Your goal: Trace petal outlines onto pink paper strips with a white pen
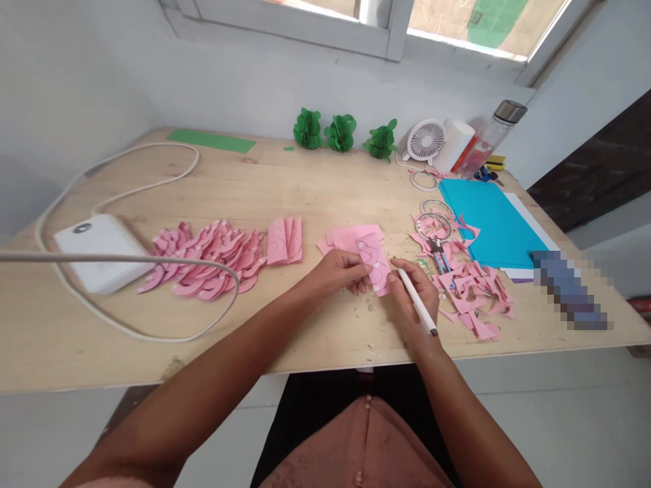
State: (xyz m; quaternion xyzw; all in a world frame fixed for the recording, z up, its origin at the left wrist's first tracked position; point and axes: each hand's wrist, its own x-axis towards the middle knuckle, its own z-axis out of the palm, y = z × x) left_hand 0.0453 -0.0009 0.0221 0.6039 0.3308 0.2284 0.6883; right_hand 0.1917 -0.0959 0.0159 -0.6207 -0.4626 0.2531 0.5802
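Note:
A small pink paper piece with a curved drawn line and pale spots is held between both hands. My left hand pinches its left edge. My right hand grips its lower right edge with the fingertips, while a white pen lies across that same hand, dark end toward the wrist. Just behind the held piece, more pink paper lies flat on the table. Folded pink pieces with drawn curves rest to the left, beside a large pile of curved pink cutouts.
Pink scraps and scissors lie right of my hands, near blue sheets. A white box and looping cable are at left. Green paper shapes, a small fan and a bottle stand at the back.

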